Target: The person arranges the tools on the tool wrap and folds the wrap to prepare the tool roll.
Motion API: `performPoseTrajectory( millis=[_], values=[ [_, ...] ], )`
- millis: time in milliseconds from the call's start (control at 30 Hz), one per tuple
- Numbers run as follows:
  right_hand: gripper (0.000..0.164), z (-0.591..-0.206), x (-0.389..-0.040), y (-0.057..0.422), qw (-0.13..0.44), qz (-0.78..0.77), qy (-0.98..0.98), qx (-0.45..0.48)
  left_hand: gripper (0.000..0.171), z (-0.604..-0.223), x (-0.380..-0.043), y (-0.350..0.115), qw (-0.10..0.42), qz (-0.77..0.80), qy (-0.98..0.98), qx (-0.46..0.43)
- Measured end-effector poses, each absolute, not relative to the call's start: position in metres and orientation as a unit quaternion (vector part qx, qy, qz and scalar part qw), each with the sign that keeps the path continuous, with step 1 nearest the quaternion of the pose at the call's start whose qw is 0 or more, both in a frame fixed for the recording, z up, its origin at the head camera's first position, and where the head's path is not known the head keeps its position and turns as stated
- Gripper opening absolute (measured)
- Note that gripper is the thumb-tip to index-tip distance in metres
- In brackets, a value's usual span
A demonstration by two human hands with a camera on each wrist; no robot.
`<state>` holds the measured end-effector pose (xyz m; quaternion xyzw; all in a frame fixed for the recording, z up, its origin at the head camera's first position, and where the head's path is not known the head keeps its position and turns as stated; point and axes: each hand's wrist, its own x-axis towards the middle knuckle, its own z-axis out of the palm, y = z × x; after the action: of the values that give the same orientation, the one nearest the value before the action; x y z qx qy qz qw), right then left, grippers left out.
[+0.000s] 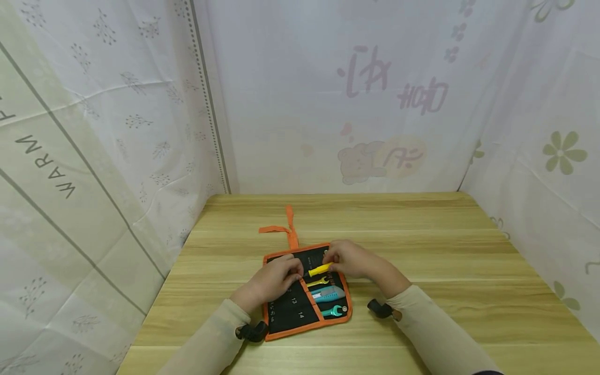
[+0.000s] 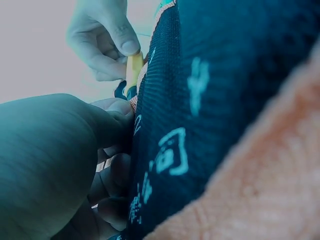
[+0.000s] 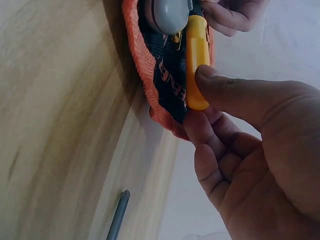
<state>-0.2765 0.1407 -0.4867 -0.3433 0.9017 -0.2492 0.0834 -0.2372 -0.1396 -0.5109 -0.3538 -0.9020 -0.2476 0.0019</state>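
Sleeve (image 1: 440, 328) closest; right hand (image 1: 350, 259) pinches yellow handle (image 1: 320, 270), left hand (image 1: 277, 278) pinches pocket edge (image 1: 312, 300). Imo line handle up square.

Booth-like space: printed curtains (image 1: 281, 114) round wooden table (image 1: 412, 234)

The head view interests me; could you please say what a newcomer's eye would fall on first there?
Probably the black tool pouch with orange edging, spread on the wooden table, its orange tie reaching toward the table's far edge. Next comes the bright yellow handle, pinched by the right hand over the pouch, with the left hand at the orange pocket edge. The turquoise cutter, tucked partly into the pocket, stands out too.
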Motion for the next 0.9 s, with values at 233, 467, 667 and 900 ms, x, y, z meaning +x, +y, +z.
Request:
performPoseTrajectory(
  millis=[233, 467, 667, 900],
  values=[
    [0.012, -0.485, -0.277, 0.136, 0.095, -0.238, 0.904, -0.342, 0.008, -0.511, -0.237, -0.14, 0.004, -0.247, -0.901, -0.356],
    [0.012, -0.482, -0.275, 0.131, 0.096, -0.229, 0.905, -0.345, 0.006, -0.511, -0.237, -0.139, 0.009, -0.241, -0.902, -0.359],
    [0.013, -0.481, -0.275, 0.126, 0.091, -0.222, 0.902, -0.36, 0.008, -0.511, -0.236, -0.14, 0.017, -0.235, -0.901, -0.364],
    [0.012, -0.479, -0.273, 0.121, 0.094, -0.217, 0.899, -0.369, 0.011, -0.513, -0.236, -0.138, 0.031, -0.23, -0.901, -0.366]
  ],
)
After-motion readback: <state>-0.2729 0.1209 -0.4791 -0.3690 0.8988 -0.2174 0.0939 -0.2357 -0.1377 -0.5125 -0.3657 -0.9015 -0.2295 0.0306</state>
